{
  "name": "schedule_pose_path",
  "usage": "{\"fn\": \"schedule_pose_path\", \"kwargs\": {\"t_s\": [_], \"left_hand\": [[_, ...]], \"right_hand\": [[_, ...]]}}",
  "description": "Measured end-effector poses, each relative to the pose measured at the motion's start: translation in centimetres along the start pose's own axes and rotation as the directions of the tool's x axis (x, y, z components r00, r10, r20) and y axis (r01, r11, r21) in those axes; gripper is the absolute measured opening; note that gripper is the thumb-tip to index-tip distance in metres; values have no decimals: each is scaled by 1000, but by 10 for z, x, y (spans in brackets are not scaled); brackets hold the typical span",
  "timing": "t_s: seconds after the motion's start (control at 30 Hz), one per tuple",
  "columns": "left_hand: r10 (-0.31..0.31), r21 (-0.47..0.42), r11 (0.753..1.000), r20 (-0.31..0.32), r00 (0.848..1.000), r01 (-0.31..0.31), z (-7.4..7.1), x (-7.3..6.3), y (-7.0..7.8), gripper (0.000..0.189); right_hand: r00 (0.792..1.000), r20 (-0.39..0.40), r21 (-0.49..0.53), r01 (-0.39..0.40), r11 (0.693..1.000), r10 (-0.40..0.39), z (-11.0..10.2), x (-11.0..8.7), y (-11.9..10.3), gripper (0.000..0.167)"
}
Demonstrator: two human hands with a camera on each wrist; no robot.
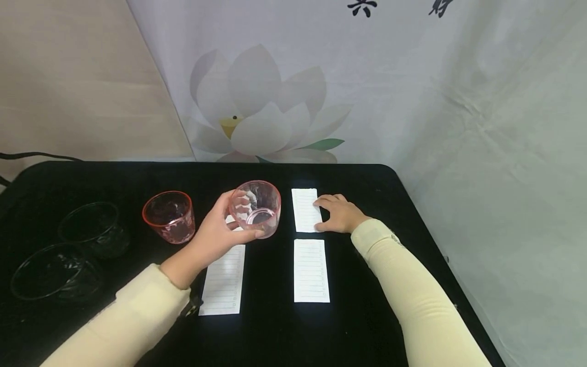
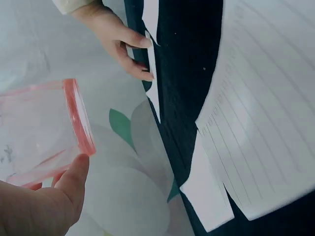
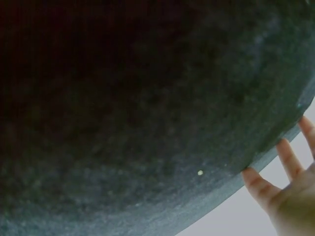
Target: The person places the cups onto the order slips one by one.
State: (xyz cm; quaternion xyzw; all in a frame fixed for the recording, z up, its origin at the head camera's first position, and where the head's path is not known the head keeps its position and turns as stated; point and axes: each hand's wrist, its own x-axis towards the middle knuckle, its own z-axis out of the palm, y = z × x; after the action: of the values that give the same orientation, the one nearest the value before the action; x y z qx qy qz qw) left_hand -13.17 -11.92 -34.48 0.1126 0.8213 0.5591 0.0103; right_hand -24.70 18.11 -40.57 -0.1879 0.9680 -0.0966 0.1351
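My left hand point(image 1: 215, 229) grips a clear glass tumbler with a pink rim point(image 1: 268, 224), raised over the table and tilted; in the left wrist view the thumb presses near the rim of the same tumbler point(image 2: 39, 128). At the back right, my right hand point(image 1: 341, 214) rests with fingers spread at the right side of a small lined paper slip point(image 1: 303, 209). In the left wrist view, the fingertips of that right hand point(image 2: 120, 42) touch the slip. The right wrist view catches only part of the right hand point(image 3: 290, 196).
More lined slips lie on the black table point(image 1: 357, 316): one front right point(image 1: 312, 270), one front left point(image 1: 222, 285), another partly hidden behind the left hand. A red-rimmed tumbler point(image 1: 171, 219) and two clear glasses, one farther point(image 1: 110, 237), one nearer point(image 1: 75, 275), stand at left.
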Motion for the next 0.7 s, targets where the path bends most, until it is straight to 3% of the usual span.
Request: {"fn": "schedule_pose_path", "kwargs": {"t_s": [0.3, 0.7], "left_hand": [[-14, -33, 999, 2, 1000, 14, 19, 25, 4, 88], [-56, -67, 996, -1, 998, 56, 42, 48, 0, 86]], "right_hand": [[1000, 3, 3, 3, 1000, -3, 1, 1, -1, 78], [1000, 9, -9, -12, 1000, 12, 2, 2, -2, 77]]}}
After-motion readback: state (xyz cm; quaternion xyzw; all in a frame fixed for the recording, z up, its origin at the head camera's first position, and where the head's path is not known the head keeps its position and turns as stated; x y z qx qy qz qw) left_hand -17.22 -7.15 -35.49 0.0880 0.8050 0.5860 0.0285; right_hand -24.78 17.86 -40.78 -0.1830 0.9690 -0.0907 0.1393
